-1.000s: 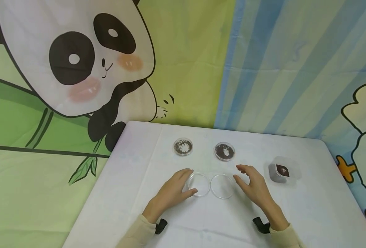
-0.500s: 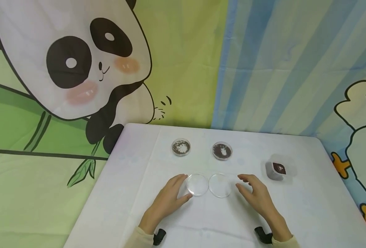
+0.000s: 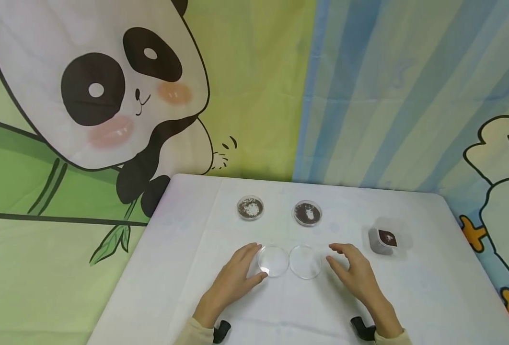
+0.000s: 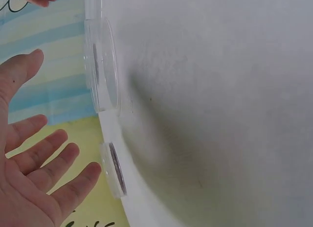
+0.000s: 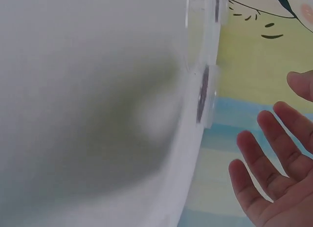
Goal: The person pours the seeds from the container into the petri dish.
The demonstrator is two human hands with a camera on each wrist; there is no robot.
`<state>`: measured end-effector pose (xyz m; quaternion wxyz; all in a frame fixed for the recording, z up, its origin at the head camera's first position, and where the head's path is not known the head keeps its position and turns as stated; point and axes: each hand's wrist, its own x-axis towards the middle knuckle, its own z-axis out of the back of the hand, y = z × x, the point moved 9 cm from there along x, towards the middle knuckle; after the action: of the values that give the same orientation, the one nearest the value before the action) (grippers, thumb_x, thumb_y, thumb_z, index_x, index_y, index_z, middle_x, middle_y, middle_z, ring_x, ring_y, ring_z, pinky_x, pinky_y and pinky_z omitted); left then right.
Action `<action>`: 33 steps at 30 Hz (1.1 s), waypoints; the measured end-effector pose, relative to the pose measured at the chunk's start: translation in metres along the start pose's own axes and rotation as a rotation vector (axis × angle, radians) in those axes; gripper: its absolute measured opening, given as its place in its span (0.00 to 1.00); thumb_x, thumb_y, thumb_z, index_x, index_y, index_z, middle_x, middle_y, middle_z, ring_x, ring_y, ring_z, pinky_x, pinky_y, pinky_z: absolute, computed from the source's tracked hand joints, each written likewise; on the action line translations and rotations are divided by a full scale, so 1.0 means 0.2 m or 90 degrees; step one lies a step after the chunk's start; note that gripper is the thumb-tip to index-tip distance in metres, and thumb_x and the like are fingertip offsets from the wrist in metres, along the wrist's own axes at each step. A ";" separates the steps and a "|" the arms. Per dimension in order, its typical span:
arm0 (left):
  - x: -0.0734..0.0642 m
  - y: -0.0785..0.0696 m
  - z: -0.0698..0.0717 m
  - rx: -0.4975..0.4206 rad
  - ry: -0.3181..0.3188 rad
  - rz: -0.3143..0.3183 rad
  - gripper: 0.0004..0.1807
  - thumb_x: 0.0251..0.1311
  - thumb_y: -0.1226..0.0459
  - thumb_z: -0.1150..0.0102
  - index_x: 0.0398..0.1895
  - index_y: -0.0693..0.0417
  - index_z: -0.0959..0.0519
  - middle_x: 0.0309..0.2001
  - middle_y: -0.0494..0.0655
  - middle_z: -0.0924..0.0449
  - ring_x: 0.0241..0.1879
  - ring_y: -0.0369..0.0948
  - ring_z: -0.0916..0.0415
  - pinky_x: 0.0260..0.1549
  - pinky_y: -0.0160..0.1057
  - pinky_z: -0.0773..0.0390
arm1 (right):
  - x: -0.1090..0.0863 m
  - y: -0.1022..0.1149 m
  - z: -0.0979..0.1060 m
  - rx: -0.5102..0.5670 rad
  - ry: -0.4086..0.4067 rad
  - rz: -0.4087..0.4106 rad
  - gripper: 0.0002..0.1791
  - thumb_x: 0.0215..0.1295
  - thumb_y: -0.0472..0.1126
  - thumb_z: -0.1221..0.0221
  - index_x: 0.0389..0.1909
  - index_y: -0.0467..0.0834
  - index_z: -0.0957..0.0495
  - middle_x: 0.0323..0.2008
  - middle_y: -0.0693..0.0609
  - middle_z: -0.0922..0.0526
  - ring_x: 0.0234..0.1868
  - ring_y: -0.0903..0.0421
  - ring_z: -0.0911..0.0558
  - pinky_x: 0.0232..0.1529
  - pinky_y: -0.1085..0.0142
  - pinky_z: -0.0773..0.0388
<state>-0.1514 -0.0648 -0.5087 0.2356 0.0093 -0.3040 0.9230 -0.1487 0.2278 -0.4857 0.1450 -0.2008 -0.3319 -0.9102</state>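
Backdrop: printed cloth [image 3: 259, 96] with a panda, green-yellow panels and blue stripes.
Table: white tabletop [image 3: 435, 287], its far edge running left to right.
Left hand: the left hand [image 3: 236, 274] is wide, thumb spread from the fingers, gripping nothing, beside the left clear dish; whether a fingertip meets the rim, I cannot tell.
Right hand: the right hand [image 3: 356, 274] is wide and loosely bent, holding nothing, near the right clear dish.
Tub: a translucent grey tub [image 3: 379, 246] beyond the right hand; a dark brown patch with a pale spot shows at its top right.
Clear dishes: the left clear dish [image 3: 273, 261] and right clear dish [image 3: 305, 262] lie flat between the hands, side by side; round, so without a long axis. Their pairing runs left to right, roughly along the far edge.
Filled dishes: farther back, the left filled dish [image 3: 250, 208] holds dark matter with scattered white bits; the right filled dish [image 3: 307, 213], dark matter with a white central patch.
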 end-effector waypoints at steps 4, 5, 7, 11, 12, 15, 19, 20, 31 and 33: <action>0.02 0.00 0.00 0.014 0.003 -0.008 0.41 0.61 0.48 0.31 0.74 0.52 0.35 0.71 0.50 0.36 0.70 0.46 0.38 0.62 0.48 0.30 | 0.05 -0.02 0.08 -0.010 -0.024 0.005 0.20 0.56 0.32 0.29 0.51 0.38 0.19 0.48 0.47 0.17 0.49 0.48 0.20 0.48 0.60 0.25; 0.03 0.00 0.00 0.015 0.003 -0.009 0.41 0.61 0.48 0.31 0.74 0.51 0.35 0.72 0.50 0.37 0.71 0.46 0.39 0.63 0.48 0.30 | 0.07 -0.03 0.10 -0.009 -0.030 0.003 0.20 0.56 0.31 0.29 0.51 0.37 0.19 0.48 0.46 0.17 0.50 0.46 0.20 0.49 0.59 0.26; 0.04 0.01 0.00 0.010 0.008 -0.010 0.42 0.60 0.47 0.31 0.74 0.51 0.36 0.73 0.50 0.38 0.71 0.46 0.40 0.62 0.49 0.30 | 0.10 -0.06 0.15 -0.010 -0.048 -0.003 0.21 0.56 0.30 0.30 0.52 0.35 0.20 0.49 0.42 0.18 0.52 0.42 0.22 0.50 0.53 0.27; 0.07 0.02 -0.01 0.006 0.021 -0.018 0.45 0.58 0.45 0.30 0.75 0.51 0.37 0.74 0.51 0.40 0.72 0.46 0.43 0.63 0.50 0.30 | 0.14 -0.16 0.26 -0.026 -0.106 -0.034 0.22 0.54 0.28 0.29 0.51 0.32 0.21 0.50 0.33 0.22 0.52 0.34 0.27 0.49 0.41 0.31; 0.08 0.03 -0.02 0.008 0.026 -0.019 0.46 0.57 0.45 0.30 0.75 0.52 0.38 0.74 0.52 0.41 0.73 0.46 0.44 0.64 0.50 0.31 | 0.15 -0.19 0.28 -0.038 -0.123 -0.042 0.23 0.53 0.28 0.29 0.51 0.31 0.22 0.50 0.31 0.24 0.52 0.32 0.28 0.48 0.39 0.33; 0.10 0.05 -0.04 0.021 0.045 -0.011 0.50 0.55 0.43 0.29 0.76 0.52 0.39 0.75 0.54 0.44 0.75 0.49 0.48 0.67 0.51 0.36 | 0.15 -0.31 0.36 -0.083 -0.168 -0.088 0.28 0.50 0.29 0.27 0.53 0.28 0.23 0.53 0.25 0.28 0.55 0.26 0.32 0.51 0.34 0.37; 0.13 0.07 -0.08 0.030 0.077 0.004 0.54 0.52 0.40 0.28 0.77 0.53 0.40 0.77 0.56 0.48 0.76 0.55 0.54 0.69 0.55 0.42 | 0.12 -0.52 0.40 -0.122 -0.151 -0.236 0.42 0.54 0.41 0.26 0.67 0.30 0.34 0.64 0.24 0.39 0.64 0.23 0.42 0.57 0.27 0.47; 0.13 0.08 -0.09 0.030 0.085 0.009 0.54 0.51 0.40 0.28 0.77 0.53 0.41 0.77 0.56 0.48 0.76 0.55 0.55 0.69 0.55 0.42 | 0.11 -0.57 0.40 -0.128 -0.134 -0.280 0.46 0.56 0.45 0.27 0.70 0.31 0.38 0.66 0.24 0.43 0.66 0.23 0.45 0.57 0.26 0.48; 0.14 0.12 -0.14 0.089 0.131 0.038 0.54 0.51 0.37 0.31 0.77 0.49 0.40 0.77 0.58 0.48 0.75 0.60 0.55 0.65 0.74 0.55 | 0.01 -0.77 0.34 -0.116 0.006 -0.482 0.67 0.57 0.65 0.34 0.75 0.25 0.63 0.66 0.16 0.50 0.64 0.18 0.45 0.56 0.26 0.40; 0.14 0.13 -0.14 0.097 0.133 0.042 0.53 0.52 0.36 0.32 0.77 0.47 0.40 0.76 0.58 0.48 0.75 0.60 0.54 0.63 0.76 0.55 | -0.01 -0.77 0.34 -0.105 0.014 -0.496 0.69 0.57 0.67 0.34 0.75 0.25 0.65 0.66 0.15 0.51 0.64 0.18 0.45 0.56 0.27 0.39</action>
<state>-0.1839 -0.0552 -0.5413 0.2342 -0.0792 -0.2072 0.9465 -0.1893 0.3868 -0.5228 -0.2246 -0.0611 -0.3071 -0.9228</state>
